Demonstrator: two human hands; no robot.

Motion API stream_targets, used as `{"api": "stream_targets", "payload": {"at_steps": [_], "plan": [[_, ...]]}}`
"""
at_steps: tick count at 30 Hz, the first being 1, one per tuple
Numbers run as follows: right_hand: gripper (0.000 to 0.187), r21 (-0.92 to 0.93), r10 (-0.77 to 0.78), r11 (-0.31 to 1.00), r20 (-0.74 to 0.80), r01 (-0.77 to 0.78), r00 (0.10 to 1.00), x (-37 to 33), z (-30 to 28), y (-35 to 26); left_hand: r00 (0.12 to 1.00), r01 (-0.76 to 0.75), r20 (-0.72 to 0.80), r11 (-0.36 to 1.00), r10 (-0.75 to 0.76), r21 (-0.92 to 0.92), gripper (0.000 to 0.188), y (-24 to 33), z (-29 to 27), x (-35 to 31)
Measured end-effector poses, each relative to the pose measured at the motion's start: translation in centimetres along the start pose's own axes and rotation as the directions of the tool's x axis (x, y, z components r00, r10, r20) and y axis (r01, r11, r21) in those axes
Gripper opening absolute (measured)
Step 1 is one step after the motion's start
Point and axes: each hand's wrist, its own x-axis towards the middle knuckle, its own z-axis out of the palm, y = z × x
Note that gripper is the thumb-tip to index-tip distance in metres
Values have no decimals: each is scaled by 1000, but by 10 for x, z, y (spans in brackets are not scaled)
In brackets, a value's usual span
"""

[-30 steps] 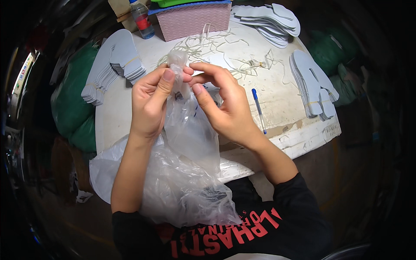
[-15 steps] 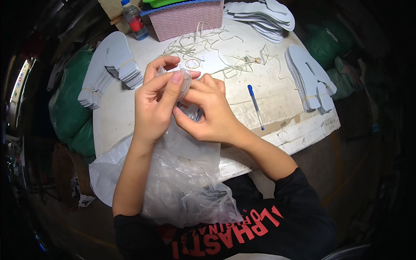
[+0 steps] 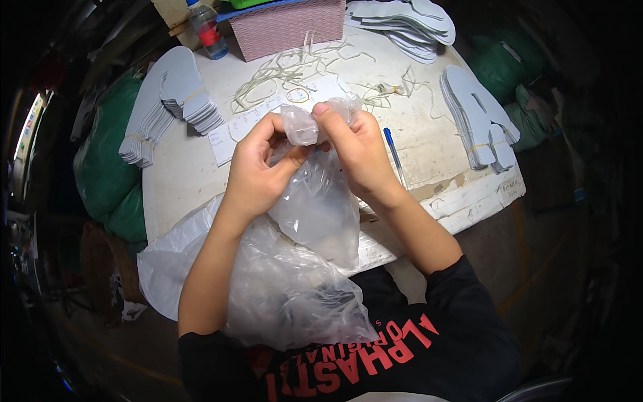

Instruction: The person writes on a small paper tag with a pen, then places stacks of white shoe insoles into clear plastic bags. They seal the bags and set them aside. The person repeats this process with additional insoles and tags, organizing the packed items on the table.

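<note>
Both hands hold the bunched top of a clear plastic bag (image 3: pixel 315 208) above the table's near part. My left hand (image 3: pixel 261 164) is closed, its thumb and fingers gripping the gathered plastic from the left. From the right, my right hand (image 3: pixel 362 151) is closed on the same bunch, thumb on top. The bag's body hangs below the hands toward the table edge. More crumpled clear plastic (image 3: pixel 288 288) spreads under my left forearm and over my lap. Beyond the hands lies a sheet of paper (image 3: pixel 223 144) with a rubber band (image 3: pixel 297 95) on it.
Loose pale strings (image 3: pixel 268 74) lie behind the paper. Banded stacks of grey-white cut-out pieces stand at left (image 3: pixel 157 107), right (image 3: pixel 472 124) and far right (image 3: pixel 408 27). A blue pen (image 3: pixel 394 154), a bottle (image 3: pixel 208 33) and a pink box (image 3: pixel 288 30) are also on the table (image 3: pixel 177 174).
My hands have drawn apart, the right one shifting to the right and turning thumb-up. The bunched bag top has moved right, and more of the bag's body shows beneath it.
</note>
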Motion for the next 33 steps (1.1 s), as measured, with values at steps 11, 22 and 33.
{"api": "stream_targets", "payload": {"at_steps": [11, 22, 33], "plan": [[16, -531, -250, 750, 324, 394, 912, 12, -3, 4, 979, 189, 103, 970, -175, -152, 27, -4, -24, -2], [10, -784, -376, 297, 429, 546, 821, 15, -2, 17, 983, 148, 146, 956, -113, -253, 40, -10, -28, -5], [19, -670, -339, 582, 316, 461, 886, 13, -3, 17, 993, 83, 105, 975, -62, -208, 33, -17, -29, -2]]}}
